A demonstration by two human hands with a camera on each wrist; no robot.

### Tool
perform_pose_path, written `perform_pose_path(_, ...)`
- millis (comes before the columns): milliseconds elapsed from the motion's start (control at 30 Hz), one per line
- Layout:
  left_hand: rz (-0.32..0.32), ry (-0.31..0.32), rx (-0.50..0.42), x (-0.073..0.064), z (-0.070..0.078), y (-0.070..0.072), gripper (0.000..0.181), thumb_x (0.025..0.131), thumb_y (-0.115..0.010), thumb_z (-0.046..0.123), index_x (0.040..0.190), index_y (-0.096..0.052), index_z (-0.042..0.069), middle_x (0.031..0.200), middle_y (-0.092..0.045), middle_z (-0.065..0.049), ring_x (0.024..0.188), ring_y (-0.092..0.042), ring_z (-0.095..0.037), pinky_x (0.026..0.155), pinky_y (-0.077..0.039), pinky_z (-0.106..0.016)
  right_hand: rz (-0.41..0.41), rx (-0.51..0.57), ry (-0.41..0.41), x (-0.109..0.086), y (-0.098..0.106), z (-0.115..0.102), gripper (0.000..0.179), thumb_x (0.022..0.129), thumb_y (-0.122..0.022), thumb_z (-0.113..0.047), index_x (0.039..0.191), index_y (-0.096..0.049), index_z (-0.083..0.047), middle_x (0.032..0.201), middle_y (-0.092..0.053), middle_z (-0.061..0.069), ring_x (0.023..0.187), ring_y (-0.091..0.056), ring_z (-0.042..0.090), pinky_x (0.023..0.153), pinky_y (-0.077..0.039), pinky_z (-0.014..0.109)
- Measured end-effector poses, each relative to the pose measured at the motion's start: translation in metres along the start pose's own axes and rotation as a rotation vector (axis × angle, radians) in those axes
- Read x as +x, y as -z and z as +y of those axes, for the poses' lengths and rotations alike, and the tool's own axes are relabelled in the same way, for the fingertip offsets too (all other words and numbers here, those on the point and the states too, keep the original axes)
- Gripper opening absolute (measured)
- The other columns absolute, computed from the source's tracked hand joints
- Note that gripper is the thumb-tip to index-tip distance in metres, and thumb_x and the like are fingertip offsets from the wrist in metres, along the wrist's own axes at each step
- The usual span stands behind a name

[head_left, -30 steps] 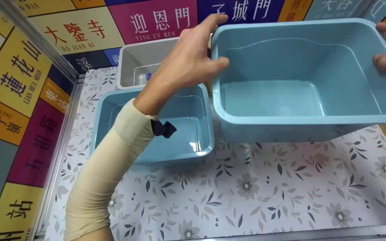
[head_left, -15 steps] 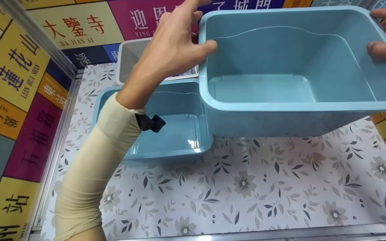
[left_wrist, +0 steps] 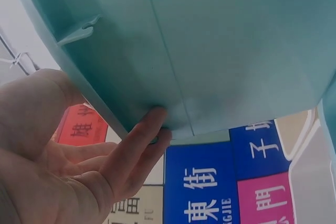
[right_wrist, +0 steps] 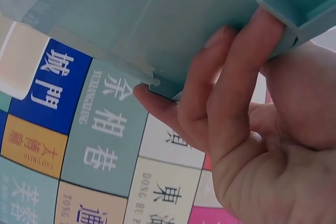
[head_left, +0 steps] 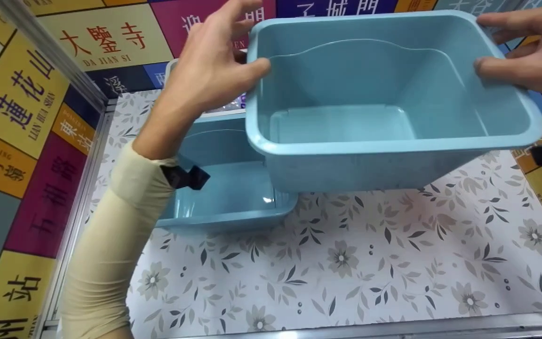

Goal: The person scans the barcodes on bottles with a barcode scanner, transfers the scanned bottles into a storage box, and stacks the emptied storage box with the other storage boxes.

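A large light-blue plastic storage bin (head_left: 341,127) is held up between my two hands, its open top tilted toward the head camera and its inside bare. My left hand (head_left: 210,66) grips the left rim, thumb over the edge and fingers under it; the left wrist view shows those fingers (left_wrist: 139,145) against the outer wall. My right hand (head_left: 530,52) grips the right rim likewise, with fingers (right_wrist: 231,87) curled under the lip in the right wrist view. Behind and below, a second light-blue bin (head_left: 224,219) stands on the table, partly covered by the held bin and my left arm.
At the back left stands a grey-white bin (head_left: 226,112) with something purple and clear inside, mostly hidden. The flower-patterned table (head_left: 337,282) has a metal front edge (head_left: 346,332). Walls of coloured panels with lettering (head_left: 111,40) close in the back and sides.
Both hands have carried the held bin to the left and slightly up, so it now overlaps the second bin. More of the right hand has come into view.
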State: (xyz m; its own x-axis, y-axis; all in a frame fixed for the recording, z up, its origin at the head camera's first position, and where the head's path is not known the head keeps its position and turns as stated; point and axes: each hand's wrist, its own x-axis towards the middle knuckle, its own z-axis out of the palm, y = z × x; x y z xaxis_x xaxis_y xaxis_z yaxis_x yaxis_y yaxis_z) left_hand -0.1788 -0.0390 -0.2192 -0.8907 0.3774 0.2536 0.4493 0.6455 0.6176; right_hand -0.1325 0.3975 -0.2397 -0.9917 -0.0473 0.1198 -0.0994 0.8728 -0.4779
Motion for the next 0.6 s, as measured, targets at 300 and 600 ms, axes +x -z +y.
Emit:
perform_pose_path(300, 0.018, 0.04, -0.017, -0.007, -0.025, 0.015, 0.065, 0.093, -0.065, 0.02, 0.152, -0.039, 0.029, 0.153, -0.051, 0.004, 0.132, -0.058, -0.017, 0.104, -0.051, -0.033, -0.048, 0.012, 0.028, 0.012, -0.015, -0.026, 0.068, 0.099, -0.061, -0.026, 0.159, -0.03, -0.022, 0.144, -0.047, 0.034, 0.107, -0.056, 0.06, 0.054, -0.041, -0.002)
perform_pose_path(600, 0.02, 0.125, -0.029, -0.017, -0.051, 0.037, 0.061, 0.096, -0.063, 0.02, 0.151, -0.039, 0.031, 0.156, -0.046, 0.002, 0.132, -0.059, -0.023, 0.103, -0.053, -0.038, -0.043, 0.081, 0.015, 0.023, -0.036, -0.065, 0.071, 0.094, -0.065, -0.026, 0.157, -0.034, -0.027, 0.143, -0.052, 0.029, 0.099, -0.069, 0.048, 0.05, -0.046, 0.006)
